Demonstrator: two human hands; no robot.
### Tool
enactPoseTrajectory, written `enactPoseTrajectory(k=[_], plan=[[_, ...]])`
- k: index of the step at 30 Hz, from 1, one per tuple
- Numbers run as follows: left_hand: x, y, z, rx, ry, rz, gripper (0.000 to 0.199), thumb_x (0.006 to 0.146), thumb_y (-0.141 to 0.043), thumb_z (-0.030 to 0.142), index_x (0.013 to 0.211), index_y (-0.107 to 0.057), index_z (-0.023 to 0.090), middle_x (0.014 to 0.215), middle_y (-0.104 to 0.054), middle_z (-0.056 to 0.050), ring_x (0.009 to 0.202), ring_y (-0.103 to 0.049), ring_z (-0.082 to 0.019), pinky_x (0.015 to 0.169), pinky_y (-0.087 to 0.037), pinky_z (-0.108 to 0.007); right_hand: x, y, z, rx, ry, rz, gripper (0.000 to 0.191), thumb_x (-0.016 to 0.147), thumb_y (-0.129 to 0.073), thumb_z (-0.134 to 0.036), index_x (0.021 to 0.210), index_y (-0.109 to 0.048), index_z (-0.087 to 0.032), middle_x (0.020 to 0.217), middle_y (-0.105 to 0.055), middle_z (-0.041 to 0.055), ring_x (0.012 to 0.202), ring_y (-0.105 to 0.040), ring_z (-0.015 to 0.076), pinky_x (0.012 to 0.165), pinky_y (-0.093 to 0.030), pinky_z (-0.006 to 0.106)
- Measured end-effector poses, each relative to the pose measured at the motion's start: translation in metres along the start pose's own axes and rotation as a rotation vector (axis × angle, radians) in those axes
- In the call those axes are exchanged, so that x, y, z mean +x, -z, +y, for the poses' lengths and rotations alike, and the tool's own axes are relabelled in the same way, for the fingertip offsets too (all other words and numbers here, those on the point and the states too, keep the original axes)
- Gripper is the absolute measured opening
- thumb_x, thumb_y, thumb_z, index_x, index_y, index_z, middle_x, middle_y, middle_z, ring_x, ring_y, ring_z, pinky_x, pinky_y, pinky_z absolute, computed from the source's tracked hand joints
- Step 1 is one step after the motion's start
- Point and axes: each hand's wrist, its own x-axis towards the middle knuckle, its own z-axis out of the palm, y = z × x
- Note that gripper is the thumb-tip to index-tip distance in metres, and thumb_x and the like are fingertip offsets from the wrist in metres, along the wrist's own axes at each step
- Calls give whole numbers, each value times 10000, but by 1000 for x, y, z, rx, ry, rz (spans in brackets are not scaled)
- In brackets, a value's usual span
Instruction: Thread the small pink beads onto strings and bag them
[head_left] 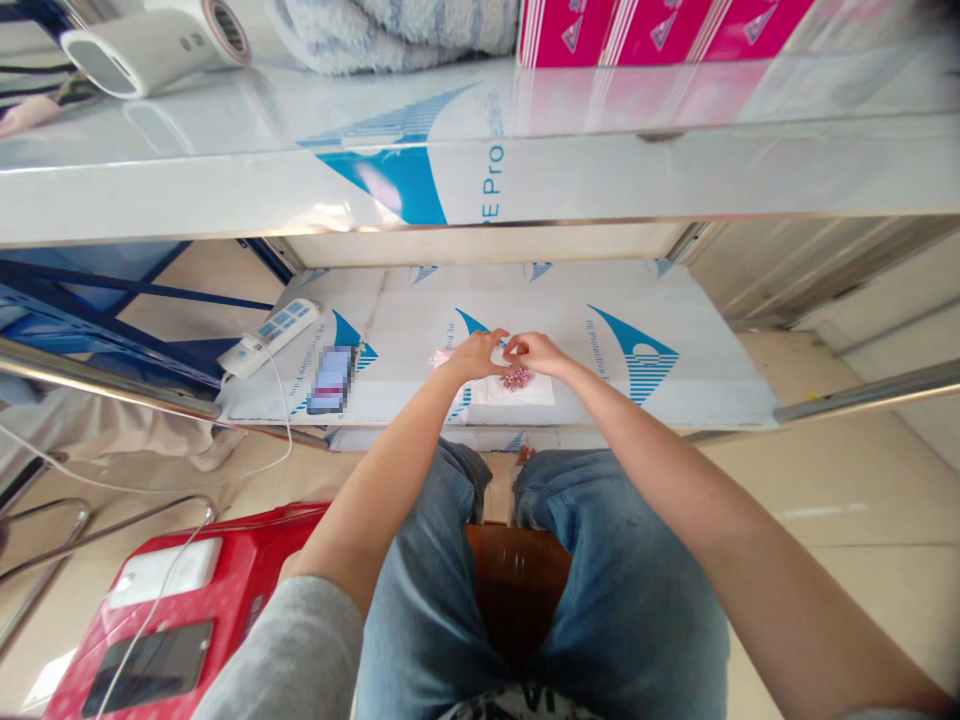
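Note:
My left hand and my right hand meet at the fingertips above a white paper sheet. Whatever lies between the fingertips is too small to make out. A small heap of pink beads rests on the sheet, just below my right hand. A pink wrapper or small bag pokes out beside my left hand. Both hands are over a white shelf covered in blue-printed protective film.
A blurred-out phone and a white power strip with a trailing cable lie left on the shelf. An upper shelf runs overhead, holding a hair dryer, a fluffy towel and pink boxes. My jeans-clad knees sit below, near a red case.

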Motion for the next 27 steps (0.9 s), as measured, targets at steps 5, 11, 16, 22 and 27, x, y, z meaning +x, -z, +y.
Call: enactPoseTrajectory(k=[5,11,16,22,27], plan=[[-1,2,3,-29,-7,6,664,665,-664,459,1228,-442,189,1141,-586,-83,1062,-538,-241,879,-415,-327,-2,2,0,9,21,-14,200,676,-580,-183,843,-688,-165,670,-626,-2,571,-520,97,521,-333,183],[0,1,0,-38,-39,17,655,677,-652,479,1225,-448,181,1124,-597,-88,1054,-549,-232,870,-425,-319,-1,4,-1,48,36,-23,204,713,-566,-216,861,-689,-147,667,-625,3,582,-526,104,539,-353,189],[1,-3,-5,-45,-3,10,729,662,-662,488,1265,-414,163,1113,-607,-87,1066,-542,-235,890,-419,-322,-1,10,11,-125,-44,27,199,732,-578,-248,882,-686,-175,775,-660,27,688,-573,124,588,-372,194],[0,-2,-6,-20,8,11,725,670,-660,478,1269,-417,151,1104,-611,-94,1070,-539,-240,905,-413,-328,-5,2,39,-438,-263,-148,208,718,-601,-338,874,-693,-236,925,-673,57,835,-607,195,619,-396,235],[0,0,-3,-32,16,-8,718,678,-659,464,1277,-413,153,1117,-606,-93,1084,-532,-234,918,-406,-320,2,-8,46,-485,-282,-257,333,694,-605,-477,889,-699,-224,942,-681,79,855,-619,218,630,-417,250]])
